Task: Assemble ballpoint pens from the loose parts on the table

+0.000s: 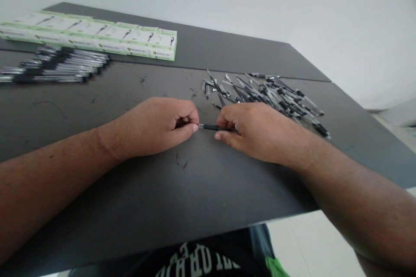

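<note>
Between my two hands a pen (pixel 210 127) with a black grip lies roughly level, just above the table. The thumb and forefinger of my left hand (pixel 162 121) are closed on its pale tip end; exactly what they cover is hidden. My right hand (pixel 256 127) is wrapped round the barrel at the other end, fingers curled. Beyond my right hand spreads a loose pile of pen parts (pixel 273 95): clear barrels, black grips, caps and dark refills, lying at mixed angles.
At the back left stands a row of green and white boxes (pixel 136 45) with pens pictured on them. In front of them lies a stack of pens (pixel 65 65), side by side. The dark table (pixel 182 194) has scattered black marks, and its near edge runs close to my body.
</note>
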Demonstrator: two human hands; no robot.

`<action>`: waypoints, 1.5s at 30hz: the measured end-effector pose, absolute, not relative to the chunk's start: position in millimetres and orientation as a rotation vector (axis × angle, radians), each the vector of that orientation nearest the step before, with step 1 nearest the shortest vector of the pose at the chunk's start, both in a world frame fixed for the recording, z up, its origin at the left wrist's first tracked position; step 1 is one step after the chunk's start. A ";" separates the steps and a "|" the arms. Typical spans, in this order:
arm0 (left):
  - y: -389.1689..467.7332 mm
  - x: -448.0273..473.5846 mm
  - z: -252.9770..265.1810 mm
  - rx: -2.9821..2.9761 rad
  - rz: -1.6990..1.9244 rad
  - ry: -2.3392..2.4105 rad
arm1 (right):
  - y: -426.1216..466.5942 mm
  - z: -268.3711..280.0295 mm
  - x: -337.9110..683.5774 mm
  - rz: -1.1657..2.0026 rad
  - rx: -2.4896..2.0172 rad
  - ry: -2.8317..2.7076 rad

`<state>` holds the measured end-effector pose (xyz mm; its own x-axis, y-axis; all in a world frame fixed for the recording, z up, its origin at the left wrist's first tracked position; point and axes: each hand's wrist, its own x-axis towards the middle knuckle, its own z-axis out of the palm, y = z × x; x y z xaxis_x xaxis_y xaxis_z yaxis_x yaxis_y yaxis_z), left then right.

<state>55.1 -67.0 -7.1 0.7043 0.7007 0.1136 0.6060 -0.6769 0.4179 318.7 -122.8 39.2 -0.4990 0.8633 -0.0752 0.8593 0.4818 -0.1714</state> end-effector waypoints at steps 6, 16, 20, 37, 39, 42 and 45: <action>-65.4 54.9 -9.3 2.560 0.380 1.020 | -122.7 39.5 316.5 0.292 -1.555 -2.733; -66.6 56.0 -8.4 2.558 0.375 1.029 | -123.2 38.1 317.8 0.287 -1.550 -2.721; -66.5 55.5 -7.9 2.568 0.367 1.038 | -123.1 38.7 317.6 0.320 -1.561 -2.643; -66.3 55.0 -8.2 2.574 0.396 0.998 | -123.3 40.3 316.3 0.281 -1.569 -2.746; -66.3 55.0 -8.1 2.578 0.396 0.998 | -123.4 39.8 317.3 0.316 -1.540 -2.706; -66.2 54.8 -8.2 2.586 0.395 1.006 | -123.5 39.7 318.5 0.333 -1.538 -2.658; -66.0 54.3 -8.4 2.588 0.395 1.002 | -123.4 40.4 317.8 0.306 -1.570 -2.704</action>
<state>54.3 -66.0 -8.4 0.7130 0.6883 0.1340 0.5946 -0.6947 0.4048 317.8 -123.4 40.4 -0.5003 0.8604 -0.0974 0.8604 0.4813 -0.1676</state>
